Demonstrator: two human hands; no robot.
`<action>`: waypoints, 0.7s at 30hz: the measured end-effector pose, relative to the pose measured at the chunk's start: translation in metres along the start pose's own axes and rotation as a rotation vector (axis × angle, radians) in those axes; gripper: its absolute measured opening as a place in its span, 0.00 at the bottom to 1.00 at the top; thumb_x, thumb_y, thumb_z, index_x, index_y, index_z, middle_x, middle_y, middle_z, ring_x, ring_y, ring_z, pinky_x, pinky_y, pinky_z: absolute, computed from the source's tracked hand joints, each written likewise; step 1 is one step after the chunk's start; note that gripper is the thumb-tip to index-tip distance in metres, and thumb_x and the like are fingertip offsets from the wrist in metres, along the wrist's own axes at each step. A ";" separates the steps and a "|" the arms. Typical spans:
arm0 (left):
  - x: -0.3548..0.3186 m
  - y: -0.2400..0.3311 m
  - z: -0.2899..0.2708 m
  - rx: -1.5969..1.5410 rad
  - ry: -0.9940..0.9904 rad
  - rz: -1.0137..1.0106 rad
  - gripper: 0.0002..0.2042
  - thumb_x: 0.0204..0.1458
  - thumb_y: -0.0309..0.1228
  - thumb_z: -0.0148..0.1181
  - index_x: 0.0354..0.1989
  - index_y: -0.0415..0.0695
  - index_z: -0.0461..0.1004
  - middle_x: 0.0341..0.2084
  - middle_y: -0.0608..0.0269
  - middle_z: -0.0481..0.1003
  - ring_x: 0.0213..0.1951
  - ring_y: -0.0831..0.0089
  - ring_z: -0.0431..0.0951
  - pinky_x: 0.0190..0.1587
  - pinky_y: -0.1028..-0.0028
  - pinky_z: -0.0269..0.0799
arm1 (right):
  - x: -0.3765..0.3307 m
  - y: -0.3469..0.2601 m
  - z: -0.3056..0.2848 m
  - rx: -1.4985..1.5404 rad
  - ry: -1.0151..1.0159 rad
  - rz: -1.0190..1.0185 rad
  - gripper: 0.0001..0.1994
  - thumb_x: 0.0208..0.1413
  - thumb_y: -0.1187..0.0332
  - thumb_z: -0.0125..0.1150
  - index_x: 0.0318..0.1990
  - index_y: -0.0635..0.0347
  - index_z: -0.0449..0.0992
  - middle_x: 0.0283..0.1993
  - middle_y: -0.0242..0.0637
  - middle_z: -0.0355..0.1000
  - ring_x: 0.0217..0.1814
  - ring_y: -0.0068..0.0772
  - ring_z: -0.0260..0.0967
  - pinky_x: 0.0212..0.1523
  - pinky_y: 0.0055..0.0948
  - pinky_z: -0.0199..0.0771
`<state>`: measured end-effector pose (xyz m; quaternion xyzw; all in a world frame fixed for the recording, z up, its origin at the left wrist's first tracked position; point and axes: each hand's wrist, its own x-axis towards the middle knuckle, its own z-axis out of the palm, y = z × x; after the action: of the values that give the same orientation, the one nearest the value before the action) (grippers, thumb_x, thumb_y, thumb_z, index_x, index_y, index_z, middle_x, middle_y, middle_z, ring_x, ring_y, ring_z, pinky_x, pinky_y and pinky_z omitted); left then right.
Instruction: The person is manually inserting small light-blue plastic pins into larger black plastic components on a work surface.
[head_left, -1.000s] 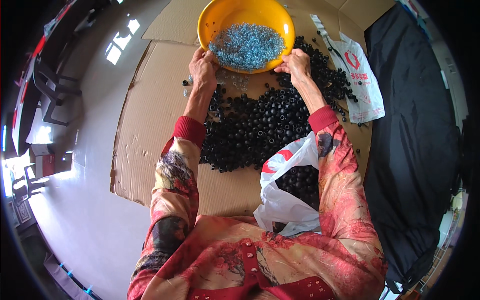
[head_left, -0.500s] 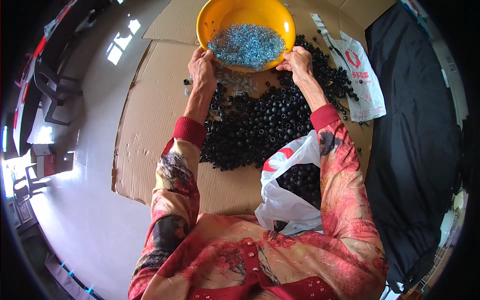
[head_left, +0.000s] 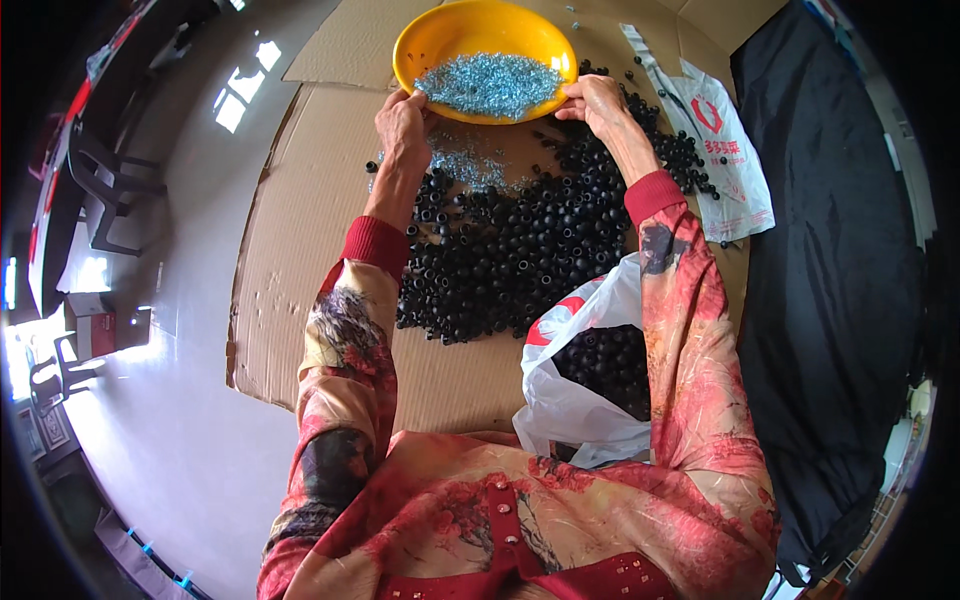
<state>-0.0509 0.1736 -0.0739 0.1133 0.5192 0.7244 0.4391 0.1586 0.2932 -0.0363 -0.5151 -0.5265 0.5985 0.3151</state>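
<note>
Where the floor lies, left of the frame: a pale, shiny floor (head_left: 180, 400) bears a dark plastic chair (head_left: 100, 190) near the left edge.
Cardboard, centre-left: a flat sheet of brown corrugated cardboard (head_left: 310, 240) spreads toward the middle.
Left hand, upper centre: the bare left hand (head_left: 403, 130) pinches the bowl's lower-left rim, thumb and fingers closed; the fingers beneath are hidden.
Scatter, upper centre: loose, tiny, glassy pale-blue pieces (head_left: 468, 165) lie just below the bowl.
Bowl, upper centre: the round, yellow, shallow bowl (head_left: 480, 25) hangs between both hands, more such pieces gathered toward its lower rim. Good handling seems to want matched pressure on both sides and small, slow changes of tilt, since pieces could slide over in a rush.
Black heap, middle: small, round, hollow black pieces (head_left: 520, 240) crowd the cardboard.
Right hand, upper centre-right: the bare right hand (head_left: 600, 105) grips the lower-right rim, closed likewise.
Bags, lower centre and upper right: an open white plastic bag (head_left: 575, 410) contains black pieces; a flat white plastic bag (head_left: 735, 175) lies beyond.
Count: one bowl, two hands, two bags; blue and black pieces too many to count.
</note>
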 end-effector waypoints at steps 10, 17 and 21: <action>0.014 0.005 -0.004 0.161 -0.169 0.005 0.16 0.55 0.31 0.49 0.48 0.33 0.67 0.35 0.55 0.72 0.34 0.71 0.74 0.39 0.74 0.73 | 0.007 0.002 -0.004 -0.116 -0.006 -0.042 0.10 0.49 0.75 0.52 0.34 0.77 0.70 0.26 0.48 0.72 0.16 0.30 0.69 0.16 0.22 0.75; -0.051 0.011 -0.024 0.863 -0.253 0.515 0.17 0.50 0.35 0.56 0.45 0.36 0.70 0.42 0.50 0.72 0.44 0.58 0.72 0.48 0.65 0.67 | -0.036 -0.020 0.001 -0.718 0.031 -0.486 0.07 0.48 0.69 0.54 0.30 0.60 0.76 0.22 0.35 0.73 0.19 0.28 0.70 0.21 0.25 0.72; -0.086 -0.017 -0.024 1.254 -0.428 0.961 0.15 0.47 0.35 0.58 0.41 0.41 0.72 0.44 0.51 0.70 0.49 0.53 0.67 0.52 0.61 0.60 | -0.055 0.005 0.028 -0.901 -0.337 -0.870 0.06 0.44 0.71 0.53 0.28 0.59 0.76 0.26 0.41 0.73 0.29 0.36 0.73 0.33 0.32 0.73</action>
<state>-0.0063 0.0944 -0.0738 0.6839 0.6275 0.3713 0.0252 0.1478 0.2327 -0.0273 -0.2358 -0.9288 0.2092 0.1949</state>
